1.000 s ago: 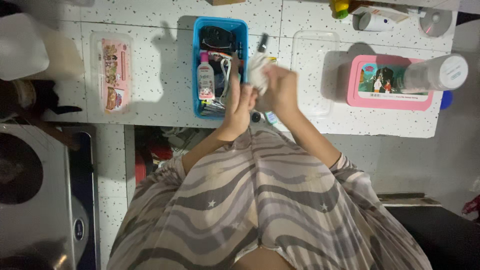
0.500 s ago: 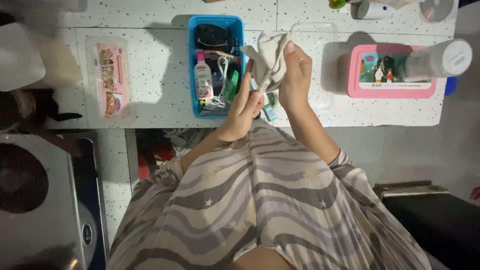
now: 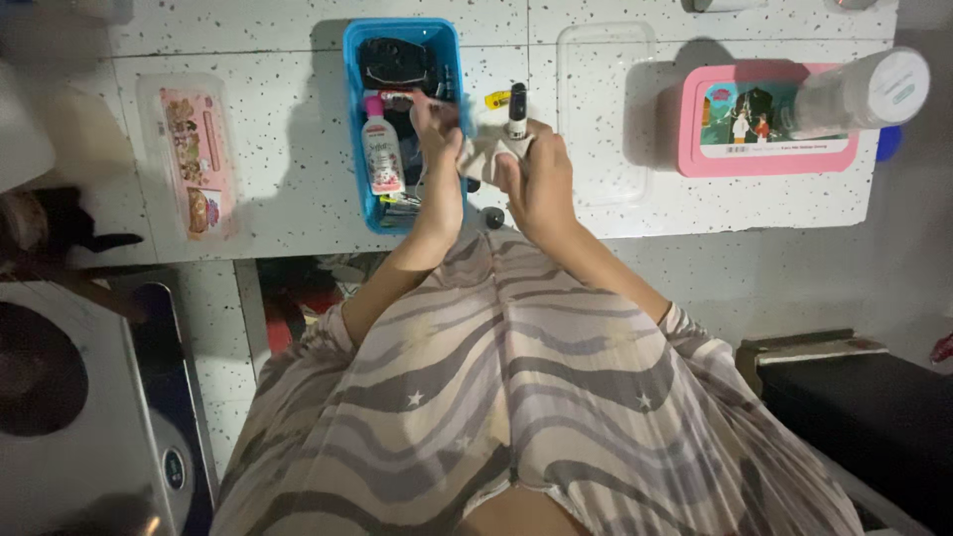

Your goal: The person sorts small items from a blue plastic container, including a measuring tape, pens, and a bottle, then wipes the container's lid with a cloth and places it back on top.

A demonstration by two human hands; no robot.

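- Head view: your right hand has its fingers closed around a slim dark pen, upright just right of the blue bin
- Your left hand pinches a soft pale cloth against the pen; it looks light, stiff and likely slick, so grip mid-barrel

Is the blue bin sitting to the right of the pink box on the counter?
No, the blue bin sits left of the pink box, with the clear lid between them.
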